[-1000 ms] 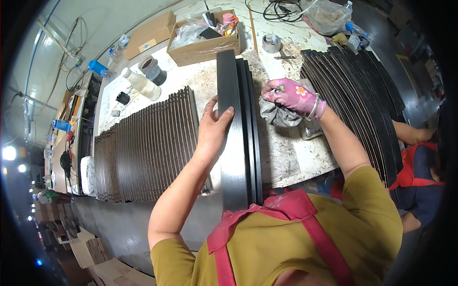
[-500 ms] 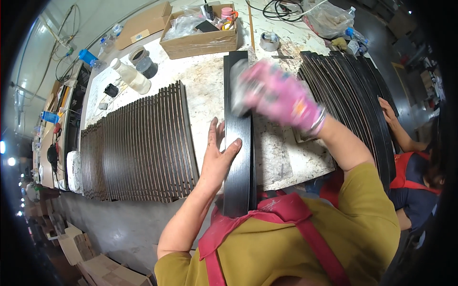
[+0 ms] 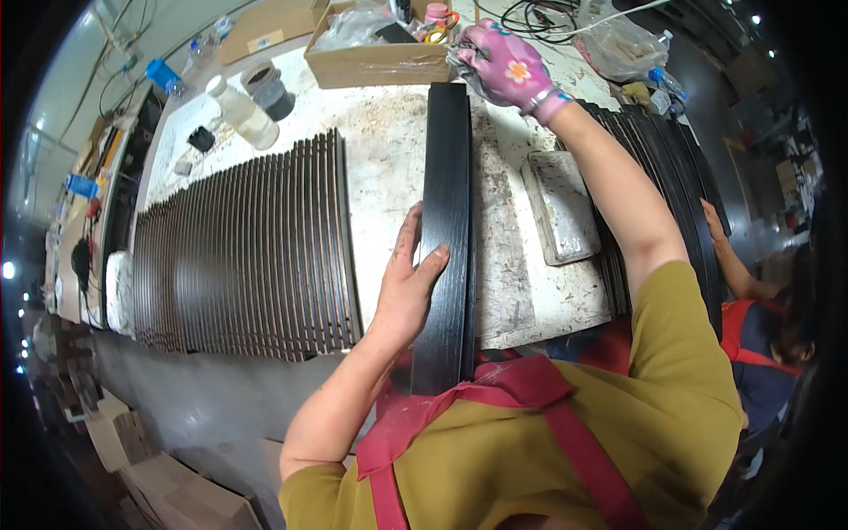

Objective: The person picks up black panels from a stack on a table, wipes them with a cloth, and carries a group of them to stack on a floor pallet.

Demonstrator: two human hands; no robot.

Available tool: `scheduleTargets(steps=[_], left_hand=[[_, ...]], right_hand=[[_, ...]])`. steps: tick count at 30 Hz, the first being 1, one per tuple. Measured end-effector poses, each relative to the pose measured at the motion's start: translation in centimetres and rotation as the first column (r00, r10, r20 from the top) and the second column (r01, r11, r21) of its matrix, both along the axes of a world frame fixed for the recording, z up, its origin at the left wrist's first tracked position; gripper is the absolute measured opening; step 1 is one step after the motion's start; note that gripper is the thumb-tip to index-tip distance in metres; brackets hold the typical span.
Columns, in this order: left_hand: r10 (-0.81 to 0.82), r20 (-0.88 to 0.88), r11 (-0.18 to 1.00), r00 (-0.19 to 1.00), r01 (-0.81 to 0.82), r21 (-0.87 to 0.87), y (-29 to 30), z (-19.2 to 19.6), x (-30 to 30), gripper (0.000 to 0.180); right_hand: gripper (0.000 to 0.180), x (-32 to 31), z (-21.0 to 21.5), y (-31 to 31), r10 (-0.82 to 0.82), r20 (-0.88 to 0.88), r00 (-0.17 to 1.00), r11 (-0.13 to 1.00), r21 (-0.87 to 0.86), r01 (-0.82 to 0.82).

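A long, glossy black strip (image 3: 445,203), seemingly one of several stacked together, runs away from my body across the table. Along its left edge lies my left hand (image 3: 408,291), bare, thumb on the top face and fingers against the side. My right hand (image 3: 511,66), in a pink flowered glove, is beyond the strip's far end, by the right corner of the cardboard box (image 3: 380,67). Its fingers are closed on what looks like a crumpled grey rag (image 3: 470,74), only partly visible. Whatever lies beneath that hand is hidden.
Slatted dark strips (image 3: 247,252) stand in a row at left. More black strips (image 3: 654,168) are at right, with another person's hand (image 3: 714,221) on them. A whitish block (image 3: 564,208) lies between. A bottle (image 3: 243,113) and dark jar (image 3: 275,99) stand at the far left.
My right hand has swung off the black strip, away from me and slightly right, toward the box's corner. My left hand stays on the strip. The whitish block now shows fully.
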State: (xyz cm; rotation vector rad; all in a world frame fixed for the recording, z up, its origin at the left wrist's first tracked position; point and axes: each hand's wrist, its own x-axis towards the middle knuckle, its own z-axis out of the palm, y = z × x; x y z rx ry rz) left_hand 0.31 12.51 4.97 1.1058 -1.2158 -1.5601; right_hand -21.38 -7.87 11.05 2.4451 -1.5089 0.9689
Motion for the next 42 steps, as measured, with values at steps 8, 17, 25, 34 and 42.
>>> scheduleTargets(steps=[8,17,25,34,42], left_hand=[[0.013,0.156,0.994,0.988,0.005,-0.113,-0.2,0.3,0.7,0.06],[0.214,0.965,0.968,0.151,0.102,-0.23,-4.8,-5.5,10.4,0.083],[0.316,0.949,0.94,-0.012,0.137,-0.311,-3.7,-7.3,10.2,0.064],[0.218,-0.129,0.974,0.967,-0.207,0.096,-5.7,-5.3,14.9,0.061],[-0.055,-0.826,0.953,0.56,0.276,0.124,-4.8,-4.0,13.2,0.074]], right_hand=[[0.017,3.3,2.6,12.4,0.747,0.231,0.623,0.38,0.62,-0.686],[0.03,3.7,0.8,10.0,0.355,-0.428,0.831,0.933,0.116,-0.339],[0.031,5.0,-1.7,11.0,0.102,-0.268,0.958,0.987,0.147,-0.064],[0.028,4.9,-1.5,10.9,0.135,-0.181,0.974,0.978,0.184,-0.101],[0.035,4.8,-0.3,11.8,0.094,-0.146,0.985,0.943,0.33,-0.041]])
